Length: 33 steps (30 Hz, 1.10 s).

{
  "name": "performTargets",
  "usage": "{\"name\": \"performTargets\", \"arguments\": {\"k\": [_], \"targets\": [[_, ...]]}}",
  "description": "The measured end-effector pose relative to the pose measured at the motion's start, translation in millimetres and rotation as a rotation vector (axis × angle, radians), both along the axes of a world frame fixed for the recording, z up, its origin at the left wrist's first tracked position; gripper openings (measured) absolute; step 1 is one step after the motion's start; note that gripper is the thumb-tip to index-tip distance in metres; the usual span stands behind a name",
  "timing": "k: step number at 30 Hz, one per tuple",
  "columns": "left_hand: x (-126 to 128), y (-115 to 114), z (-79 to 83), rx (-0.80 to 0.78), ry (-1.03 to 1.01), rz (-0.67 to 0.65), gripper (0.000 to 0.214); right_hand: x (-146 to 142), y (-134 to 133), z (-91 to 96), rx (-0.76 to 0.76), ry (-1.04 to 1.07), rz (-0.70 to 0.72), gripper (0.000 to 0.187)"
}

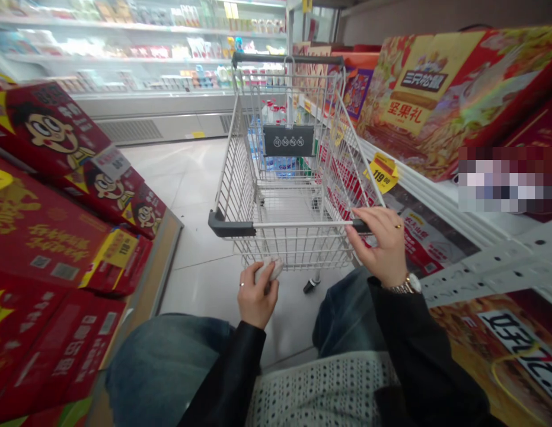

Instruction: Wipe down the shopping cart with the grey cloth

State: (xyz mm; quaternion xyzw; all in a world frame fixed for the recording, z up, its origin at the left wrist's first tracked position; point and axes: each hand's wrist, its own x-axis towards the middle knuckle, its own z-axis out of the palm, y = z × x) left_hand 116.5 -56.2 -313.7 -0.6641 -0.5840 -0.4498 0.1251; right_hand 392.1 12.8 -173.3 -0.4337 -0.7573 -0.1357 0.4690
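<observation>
Tissue (270, 268), probably, sits pinched in the curled left hand (258, 293), near the cart's (297, 252) near wires; the half-closed right hand (379, 244) loosely grips the near bar's (302, 224) right end. Work seems underway; how much remains is unclear.

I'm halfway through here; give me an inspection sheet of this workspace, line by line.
Surface: pale tiled floor under the shopping cart.
Things in hand: white crumpled wad, material unclear.
Clutter: bottles seen through the cart's wires.
Hands: left hand pinches the wad below the near bar; right hand is at that bar's right end.
Cables: none certain; a yellow loop at lower right is unclear.
Surroundings: red boxes left, stocked shelving right, display cooler ahead.
</observation>
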Motion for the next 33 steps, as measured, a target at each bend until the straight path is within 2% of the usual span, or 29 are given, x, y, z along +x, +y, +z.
{"name": "performTargets", "arguments": {"k": [6,14,20,26,33], "targets": [[17,8,-2.6,-0.008,0.004,-0.016,0.031,4,1,-4.7,0.004,0.062,-0.027,0.024],[14,4,0.3,0.006,0.000,0.001,0.037,-4,-2,-8.9,-0.011,0.064,-0.044,0.022],[15,2,-9.4,0.016,-0.011,-0.009,0.030,-12,-7,-7.7,-0.015,0.068,-0.042,0.023],[20,-2,1.5,0.028,-0.039,-0.009,0.040,-16,-10,-8.0,-0.011,0.077,-0.042,0.023],[23,-4,-10.7,0.015,-0.068,-0.005,0.032,-22,-14,-9.1,0.017,0.063,-0.046,0.024]]}}
